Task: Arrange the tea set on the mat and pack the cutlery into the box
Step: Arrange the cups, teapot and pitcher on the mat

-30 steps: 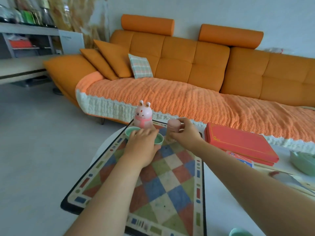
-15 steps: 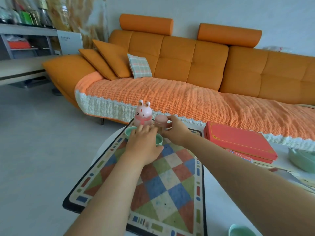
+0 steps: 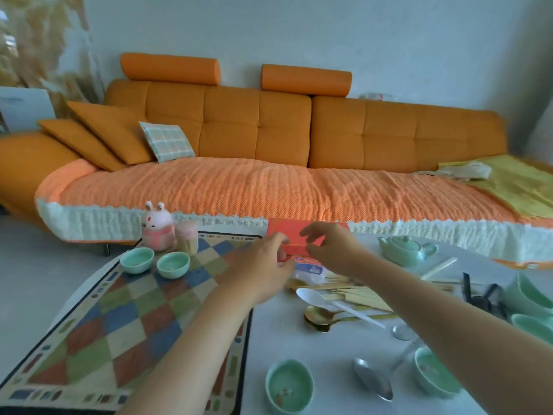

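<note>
Soft even daylight, faint shadows; motion blur smears everything, left hand (image 3: 263,266) and right hand (image 3: 333,250) fuzzy, edges bowing with wide-angle distortion

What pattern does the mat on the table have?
The mat shows a diamond check of red, blue, green and cream, seen in the head view.

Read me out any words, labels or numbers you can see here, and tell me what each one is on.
No text here can be read.
Flat red cardboard box: faint markings, too blurred to read.
Blue and white plastic packet: some print, too small and blurred to read.
White panel at the far left: dark marks, too blurred to read.
</note>
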Demonstrator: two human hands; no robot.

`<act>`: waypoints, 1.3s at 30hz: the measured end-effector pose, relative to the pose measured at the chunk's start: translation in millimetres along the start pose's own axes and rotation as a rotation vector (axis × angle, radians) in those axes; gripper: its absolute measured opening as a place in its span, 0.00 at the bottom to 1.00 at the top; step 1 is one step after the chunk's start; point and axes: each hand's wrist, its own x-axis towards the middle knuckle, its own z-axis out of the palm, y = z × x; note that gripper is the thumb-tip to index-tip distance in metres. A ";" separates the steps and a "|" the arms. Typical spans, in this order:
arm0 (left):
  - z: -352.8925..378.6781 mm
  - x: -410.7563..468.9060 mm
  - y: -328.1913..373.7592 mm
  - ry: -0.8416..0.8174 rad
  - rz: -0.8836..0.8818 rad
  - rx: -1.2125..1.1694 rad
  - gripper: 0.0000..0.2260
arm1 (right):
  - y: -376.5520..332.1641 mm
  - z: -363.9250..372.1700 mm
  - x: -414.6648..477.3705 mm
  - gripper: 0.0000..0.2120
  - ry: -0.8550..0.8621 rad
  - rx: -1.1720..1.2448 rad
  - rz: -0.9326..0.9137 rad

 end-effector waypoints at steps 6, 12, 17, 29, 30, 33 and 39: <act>44.5 33.5 69.7 -0.070 0.099 -0.056 0.16 | 72.7 -58.3 -24.5 0.16 0.128 -0.130 0.108; 94.8 93.1 122.8 -0.192 0.117 0.027 0.21 | 143.1 -102.3 -24.0 0.27 0.140 -0.466 0.231; 133.5 131.8 144.3 -0.293 0.191 0.203 0.25 | 176.1 -115.3 -5.3 0.41 0.038 -0.558 0.268; 184.8 181.5 151.9 -0.441 0.221 0.360 0.26 | 224.0 -104.9 14.4 0.47 -0.108 -0.492 0.221; 187.0 182.2 150.3 -0.427 0.237 0.360 0.23 | 225.0 -102.9 15.6 0.44 -0.091 -0.498 0.213; 188.0 181.5 146.0 -0.372 0.270 0.356 0.18 | 226.4 -100.2 16.3 0.36 -0.035 -0.486 0.179; 169.4 175.5 137.2 -0.273 0.327 0.267 0.20 | 207.5 -114.9 11.6 0.36 0.012 -0.505 0.124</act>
